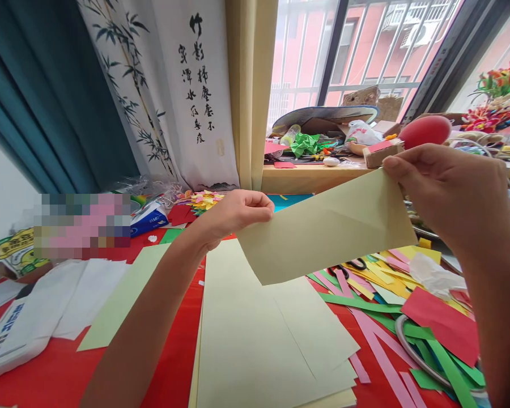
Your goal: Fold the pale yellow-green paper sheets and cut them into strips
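A pale yellow-green rectangle of paper (327, 232) hangs in the air, tilted up toward the right. My left hand (242, 212) pinches its upper left corner between thumb and fingers. At the upper right corner, my right hand (446, 187) grips it the same way. Below lies a stack of large pale sheets (255, 334) with slightly uneven edges and a thin line across the top sheet. Another pale green sheet (123, 300) rests on the table, partly behind my left forearm.
On the red table (174, 362), coloured paper strips (378, 340), dark-handled scissors (357, 264) and a red paper piece (444, 323) lie at the right. A white packet (21, 334) sits at the left. Craft odds and ends crowd the windowsill (306, 178).
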Demonstrator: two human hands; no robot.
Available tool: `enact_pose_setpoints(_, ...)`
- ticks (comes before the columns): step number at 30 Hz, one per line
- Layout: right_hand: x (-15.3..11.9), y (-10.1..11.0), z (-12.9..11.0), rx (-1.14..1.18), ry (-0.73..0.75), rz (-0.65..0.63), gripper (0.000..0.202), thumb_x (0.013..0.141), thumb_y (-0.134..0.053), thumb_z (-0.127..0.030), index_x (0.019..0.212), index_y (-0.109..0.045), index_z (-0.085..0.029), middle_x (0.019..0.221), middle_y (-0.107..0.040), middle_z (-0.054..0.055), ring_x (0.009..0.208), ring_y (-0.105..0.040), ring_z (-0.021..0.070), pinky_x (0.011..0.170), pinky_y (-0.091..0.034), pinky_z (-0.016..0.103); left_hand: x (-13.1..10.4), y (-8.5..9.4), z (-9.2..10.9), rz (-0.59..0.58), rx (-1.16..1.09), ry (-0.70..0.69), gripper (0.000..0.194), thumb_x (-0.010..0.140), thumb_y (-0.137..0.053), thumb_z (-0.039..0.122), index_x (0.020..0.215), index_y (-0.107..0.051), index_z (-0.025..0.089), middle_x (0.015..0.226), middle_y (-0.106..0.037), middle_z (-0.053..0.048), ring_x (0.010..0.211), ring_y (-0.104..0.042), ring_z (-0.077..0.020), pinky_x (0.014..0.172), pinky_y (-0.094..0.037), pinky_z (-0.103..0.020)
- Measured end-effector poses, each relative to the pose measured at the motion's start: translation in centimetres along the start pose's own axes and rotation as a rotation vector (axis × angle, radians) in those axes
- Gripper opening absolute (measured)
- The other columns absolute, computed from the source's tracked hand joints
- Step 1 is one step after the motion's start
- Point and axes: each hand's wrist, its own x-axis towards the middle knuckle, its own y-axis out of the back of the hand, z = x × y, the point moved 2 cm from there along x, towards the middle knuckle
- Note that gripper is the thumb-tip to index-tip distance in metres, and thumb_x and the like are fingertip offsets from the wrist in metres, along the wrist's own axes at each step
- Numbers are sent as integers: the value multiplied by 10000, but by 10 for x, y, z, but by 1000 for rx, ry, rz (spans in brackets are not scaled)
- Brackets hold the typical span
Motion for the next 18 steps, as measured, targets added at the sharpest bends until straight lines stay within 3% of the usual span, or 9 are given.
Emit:
enact_pose_setpoints(6, 2, 2, 7, -12, -29, 40, 166, 765, -534, -330, 763, -657, -219, 595, -614, -3, 517, -501, 99, 548, -344, 258, -2, 9, 1, 41, 47, -38, 90, 654, -514, 252, 627, -495, 168, 637, -432, 27, 598, -388, -96, 535, -273, -220)
enact_pose_setpoints(13, 2, 3, 10, -38, -38, 27, 155, 767, -542, -315, 775, -660, -214, 573, -592, -4, 534, -498, 98, 559, -350, 261, -2, 15, 0, 27, 68, -55, 88, 669, -516, 250, 640, -504, 167, 648, -412, 22, 616, -374, -97, 546, -272, -226)
enact_pose_setpoints(18, 1, 4, 17, -60, -33, 59, 273, 799, -487, -399, 873, -655, -198, 628, -610, 29, 573, -523, 128, 525, -359, 266, -6, 22, 2, 37, 67, -51, 72, 666, -511, 217, 620, -500, 163, 630, -436, 22, 594, -389, -87, 557, -302, -219)
